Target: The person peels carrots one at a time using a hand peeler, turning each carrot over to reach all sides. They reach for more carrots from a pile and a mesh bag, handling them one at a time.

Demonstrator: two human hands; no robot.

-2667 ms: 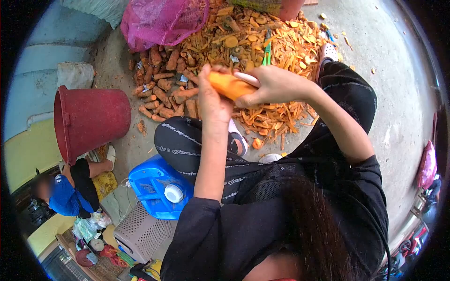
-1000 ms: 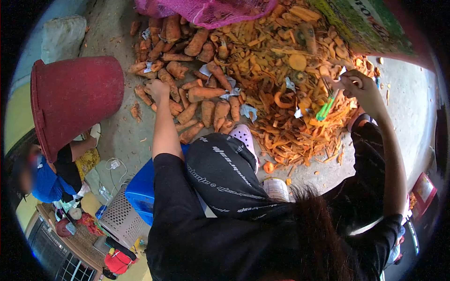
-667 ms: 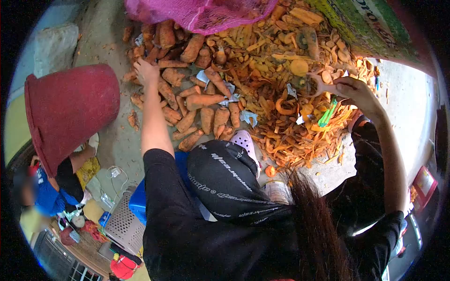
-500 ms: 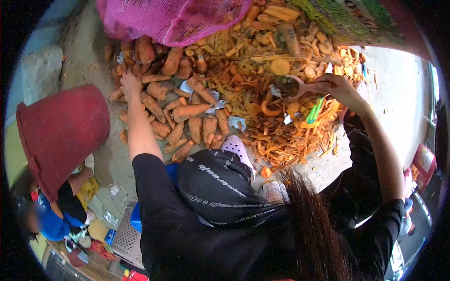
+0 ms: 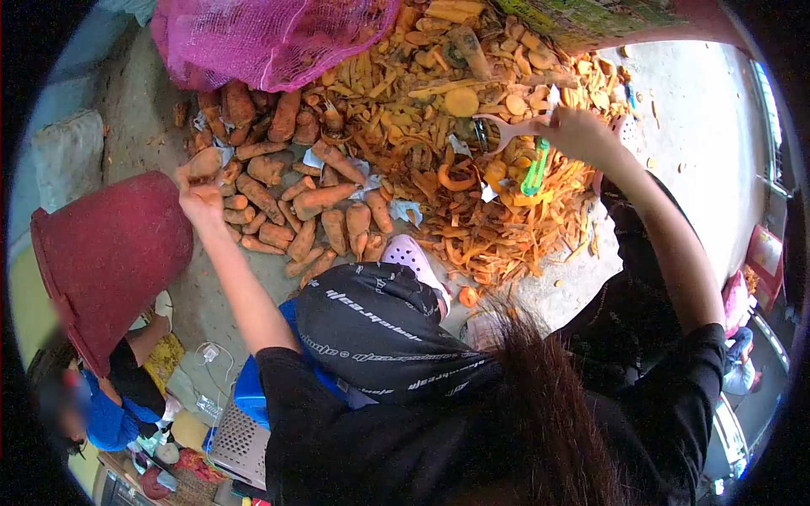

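In my left hand point(image 5: 201, 202) is a thick unpeeled carrot point(image 5: 205, 164), gripped at the left edge of a heap of whole, soil-marked carrots point(image 5: 321, 200). My right hand point(image 5: 582, 135) is closed round the pale pink handle of a Y-shaped peeler point(image 5: 510, 129), whose blade end points left over the peelings. A bright green plastic piece point(image 5: 535, 169) shows just below that hand. Orange peelings point(image 5: 498, 240) spread under the peeler, with yellowish scraps and slices point(image 5: 461, 103) farther back.
A pink mesh sack point(image 5: 270, 42) lies behind the carrots. The large dark red tub point(image 5: 118, 261) stands at left, with another person point(image 5: 126, 413) beyond it. My lilac clog point(image 5: 413, 257) is close to the heap. A perforated metal box point(image 5: 236, 443) sits at lower left.
My left hand has drawn back from the carrot heap toward me, with a carrot now visible in it. The right hand still holds the peeler. The whole view has shifted slightly.
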